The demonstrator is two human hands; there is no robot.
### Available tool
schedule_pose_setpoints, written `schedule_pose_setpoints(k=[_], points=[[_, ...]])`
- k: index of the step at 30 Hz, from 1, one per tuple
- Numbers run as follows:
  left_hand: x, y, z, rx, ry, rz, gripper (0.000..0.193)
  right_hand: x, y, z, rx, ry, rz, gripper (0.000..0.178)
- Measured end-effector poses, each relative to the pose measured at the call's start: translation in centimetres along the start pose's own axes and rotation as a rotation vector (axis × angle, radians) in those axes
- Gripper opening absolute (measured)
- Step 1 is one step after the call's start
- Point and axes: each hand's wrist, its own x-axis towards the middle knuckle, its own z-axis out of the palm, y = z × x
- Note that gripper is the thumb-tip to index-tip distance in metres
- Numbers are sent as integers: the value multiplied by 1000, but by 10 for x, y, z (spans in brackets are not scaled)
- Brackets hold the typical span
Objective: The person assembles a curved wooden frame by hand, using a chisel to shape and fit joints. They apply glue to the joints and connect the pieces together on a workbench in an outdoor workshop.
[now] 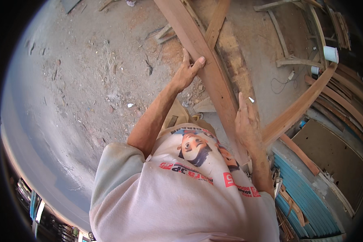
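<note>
A long reddish-brown wooden plank (218, 82) runs slantwise from the top middle down to my waist. My left hand (185, 74) grips its left edge, thumb lying on the upper face and one finger stretched along the side; the other fingers are partly hidden. Beside the plank's right edge, nearer my body, is my right hand (247, 121), its fingers straight and pointing away from me. It seems to rest against that edge. Under and right of the plank lies a worn, stained board (234, 60), and another wooden piece (218, 22) crosses at the top.
Another beam (300, 107) slants off to the right, with a white cup (330, 54) by its far end. Stacked curved planks (345, 86), a brown panel (330, 149) and blue corrugated sheets (306, 193) lie at right. A wooden frame (279, 34) stands farther back. Debris litters the dusty floor (88, 68).
</note>
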Motion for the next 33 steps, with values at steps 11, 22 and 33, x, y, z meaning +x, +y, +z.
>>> schedule_pose_setpoints(k=[11, 22, 33], points=[[5, 7, -2, -52, -36, -114, 107, -50, 22, 43, 418, -82, 53, 62], [-7, -15, 25, -11, 131, -119, 109, -165, 130, 39, 518, 415, 382, 43], [-144, -65, 190, 45, 321, -66, 109, -265, 326, 78, 342, 525, 464, 24]])
